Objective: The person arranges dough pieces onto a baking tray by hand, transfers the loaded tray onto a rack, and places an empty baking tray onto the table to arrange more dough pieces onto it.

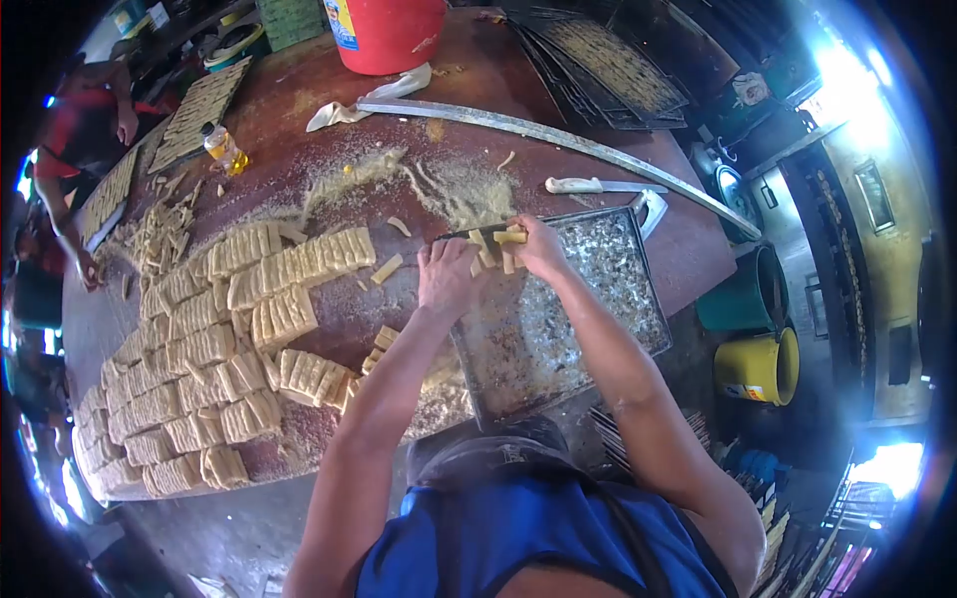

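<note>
My left hand point(448, 274) rests at the far left corner of a flat metal tray point(558, 329) dusted with white flour; what its fingertips touch is too small to tell. Beside it, my right hand point(539, 249) pinches a short dough piece point(509, 237) over the tray's far edge. A few more dough pieces point(481, 248) lie between the two hands. Left of my arms, rows of cut dough sticks point(199, 374) cover much of the red table point(334, 344). Two loose pieces point(387, 268) lie near my left hand.
Farther back are a red bucket point(384, 35), a long metal bar point(558, 139), a white-handled knife point(598, 186) and stacked dark trays point(608, 75). An oil bottle point(225, 149) stands at the left, near another person's hand point(90, 271). A yellow bucket point(763, 366) is at the right.
</note>
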Demonstrator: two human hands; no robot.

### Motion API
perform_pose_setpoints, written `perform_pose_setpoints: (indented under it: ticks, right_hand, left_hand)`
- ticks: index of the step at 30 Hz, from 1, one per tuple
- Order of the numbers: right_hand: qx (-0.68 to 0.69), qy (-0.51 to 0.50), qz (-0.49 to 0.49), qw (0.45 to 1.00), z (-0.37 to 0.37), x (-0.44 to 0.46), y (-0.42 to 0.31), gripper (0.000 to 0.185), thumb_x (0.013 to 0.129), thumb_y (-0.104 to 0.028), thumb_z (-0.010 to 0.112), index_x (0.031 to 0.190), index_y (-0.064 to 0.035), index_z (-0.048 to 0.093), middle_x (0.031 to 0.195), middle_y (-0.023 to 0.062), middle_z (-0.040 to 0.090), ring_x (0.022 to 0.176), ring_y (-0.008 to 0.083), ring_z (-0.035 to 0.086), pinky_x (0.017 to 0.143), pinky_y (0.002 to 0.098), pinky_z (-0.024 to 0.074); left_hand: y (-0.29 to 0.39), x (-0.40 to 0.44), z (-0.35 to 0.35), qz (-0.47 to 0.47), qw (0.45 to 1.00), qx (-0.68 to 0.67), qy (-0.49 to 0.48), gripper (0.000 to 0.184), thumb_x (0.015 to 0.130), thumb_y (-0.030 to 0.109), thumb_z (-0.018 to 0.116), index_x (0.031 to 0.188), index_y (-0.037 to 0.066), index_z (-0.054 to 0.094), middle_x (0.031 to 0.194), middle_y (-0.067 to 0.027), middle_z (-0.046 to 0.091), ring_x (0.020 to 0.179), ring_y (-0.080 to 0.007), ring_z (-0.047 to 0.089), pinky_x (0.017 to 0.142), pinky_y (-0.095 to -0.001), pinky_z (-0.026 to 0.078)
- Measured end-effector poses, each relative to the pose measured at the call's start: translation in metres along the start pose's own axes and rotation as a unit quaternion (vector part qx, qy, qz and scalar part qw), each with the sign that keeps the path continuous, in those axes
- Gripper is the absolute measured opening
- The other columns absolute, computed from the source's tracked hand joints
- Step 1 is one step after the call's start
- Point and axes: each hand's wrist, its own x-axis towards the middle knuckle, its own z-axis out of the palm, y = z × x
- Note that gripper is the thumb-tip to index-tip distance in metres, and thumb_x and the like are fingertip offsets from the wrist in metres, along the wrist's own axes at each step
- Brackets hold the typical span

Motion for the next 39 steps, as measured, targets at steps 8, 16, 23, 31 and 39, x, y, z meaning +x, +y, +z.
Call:
perform_pose_setpoints:
  ticks: [8, 16, 23, 31, 39]
  right_hand:
    - [0.025, 0.017, -0.124, 0.992, -0.013, 0.016, 0.042, 0.031, 0.082, -0.007, 0.074, 0.112, -0.0031, 0.067, 0.095, 0.0158, 0.072, 0.086, 0.026, 0.072, 0.073, 0.0363, 0.0559]
    - [-0.018, -0.061, -0.053, 0.997, -0.047, 0.015, 0.047, 0.038, 0.083, -0.025, 0.078, 0.112, -0.0062, 0.064, 0.1, 0.016, 0.072, 0.096, 0.0296, 0.07, 0.084, 0.0443, 0.0545]
    - [-0.113, -0.057, -0.002, 0.992, -0.051, 0.011, 0.042, 0.033, 0.084, -0.026, 0.072, 0.112, -0.0103, 0.067, 0.102, 0.0177, 0.071, 0.097, 0.0375, 0.068, 0.084, 0.0469, 0.0542]
    - [-0.149, 0.053, 0.034, 0.987, -0.044, 0.009, 0.056, 0.027, 0.084, -0.029, 0.072, 0.1, -0.007, 0.07, 0.097, 0.0181, 0.072, 0.094, 0.0378, 0.069, 0.083, 0.0474, 0.0545]
    - [-0.076, 0.051, 0.015, 0.996, -0.029, 0.007, 0.045, 0.032, 0.086, -0.036, 0.072, 0.099, -0.0069, 0.07, 0.093, 0.0184, 0.073, 0.09, 0.0362, 0.07, 0.08, 0.0451, 0.0546]
  left_hand:
    - [0.017, 0.007, 0.029, 0.034, 0.997, 0.068, -0.015, 0.036, 0.078, 0.03, 0.077, 0.111, 0.016, 0.07, 0.115, -0.0039, 0.063, 0.116, -0.0234, 0.055, 0.104, -0.0468, 0.036]
    - [0.057, 0.027, 0.024, 0.05, 0.994, 0.072, -0.067, 0.041, 0.075, 0.024, 0.082, 0.113, 0.014, 0.07, 0.117, -0.0019, 0.064, 0.118, -0.0248, 0.055, 0.106, -0.0449, 0.036]
    - [0.039, 0.027, 0.031, 0.028, 0.998, 0.047, -0.043, 0.047, 0.071, 0.027, 0.084, 0.114, 0.016, 0.07, 0.119, -0.0032, 0.062, 0.12, -0.0241, 0.053, 0.105, -0.0453, 0.035]
    - [0.053, 0.044, 0.038, 0.05, 0.998, 0.005, -0.047, 0.042, 0.074, 0.031, 0.081, 0.112, 0.015, 0.069, 0.119, -0.0051, 0.06, 0.121, -0.0254, 0.051, 0.107, -0.049, 0.033]
    - [0.054, 0.045, 0.046, 0.031, 0.998, 0.004, -0.057, 0.044, 0.075, 0.036, 0.081, 0.112, 0.015, 0.069, 0.119, -0.0036, 0.06, 0.122, -0.0238, 0.05, 0.107, -0.0494, 0.032]
